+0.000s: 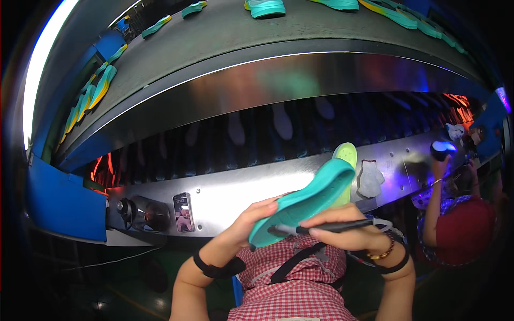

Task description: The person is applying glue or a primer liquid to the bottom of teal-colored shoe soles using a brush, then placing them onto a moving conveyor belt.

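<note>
Head view took in, closest of all, a red-and-white checked apron (292, 291), with both hands at work just beyond it. The right hand (350, 239) had its grip closed around a dark-handled brush (326, 227), the bristles down at the inner face of a teal shoe sole (308, 200). The left hand (250, 220) grasped that sole by its near left edge, holding it tilted above the tabletop (243, 200). To my eye the sole was light and springy, likely to flex under a hard push and little at risk of breaking; a wet patch might turn slick, so the outer rim seemed the place to take hold, fingers clear of the brushed hollow.

Past it, a yellow-green sole (347, 154) showed, partly hidden. A pale cloth item (370, 179) lay to the right, a phone (183, 212) and a dark container (152, 214) to the left. Farther off, more teal-and-yellow soles (266, 8) rested on a grey conveyor (300, 32).
</note>
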